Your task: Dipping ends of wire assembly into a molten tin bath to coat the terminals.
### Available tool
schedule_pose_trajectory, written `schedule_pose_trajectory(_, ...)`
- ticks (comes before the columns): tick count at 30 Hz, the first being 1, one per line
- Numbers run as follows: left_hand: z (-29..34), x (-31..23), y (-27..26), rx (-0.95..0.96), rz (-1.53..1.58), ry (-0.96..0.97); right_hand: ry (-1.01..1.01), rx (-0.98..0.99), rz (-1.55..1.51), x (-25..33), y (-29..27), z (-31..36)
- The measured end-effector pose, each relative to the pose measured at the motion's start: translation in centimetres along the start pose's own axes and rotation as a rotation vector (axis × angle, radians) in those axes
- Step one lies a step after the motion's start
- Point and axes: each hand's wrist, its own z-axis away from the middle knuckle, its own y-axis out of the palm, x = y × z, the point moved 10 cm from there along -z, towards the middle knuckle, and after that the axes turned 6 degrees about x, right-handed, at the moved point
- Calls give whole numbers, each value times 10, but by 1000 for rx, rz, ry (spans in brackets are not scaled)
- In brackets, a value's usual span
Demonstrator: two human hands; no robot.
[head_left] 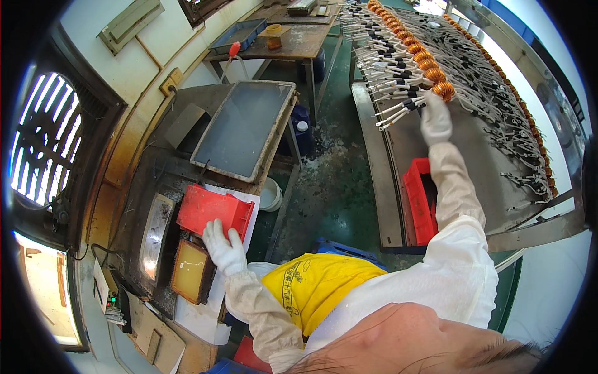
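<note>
So yeah, the gloved right hand is sitting right up at the nearest copper coil, which is lying at the end of a long row on the metal table; can't tell whether those fingers are clamping it. Meanwhile the gloved left hand is resting by the red bin on the other side, its fingers standing apart.

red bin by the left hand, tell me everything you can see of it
The red bin is box-shaped, looks like hard plastic, and has a broad flat face turned up. It may be lying bottom up; no opening shows. It sits on the left-hand bench, partly over white sheeting. The gloved left hand is at its near edge, seemingly touching it.
</note>
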Motion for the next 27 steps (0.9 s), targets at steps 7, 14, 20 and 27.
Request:
schedule_pose_trajectory(7,68,40,-83,-54,33,-163,-272,889,-827,295,105,131)
schedule_pose_trajectory(14,262,133,-185,-125,-257,-641,-578,1293,-1747,525,34,230)
schedule_pose_trajectory(20,374,110,-242,-330,-458,-784,569,2438,-2091,575,44,367)
schedule_pose_trajectory(27,492,91,-292,-468,-310,-1226,780,2622,-2117,593,15,366)
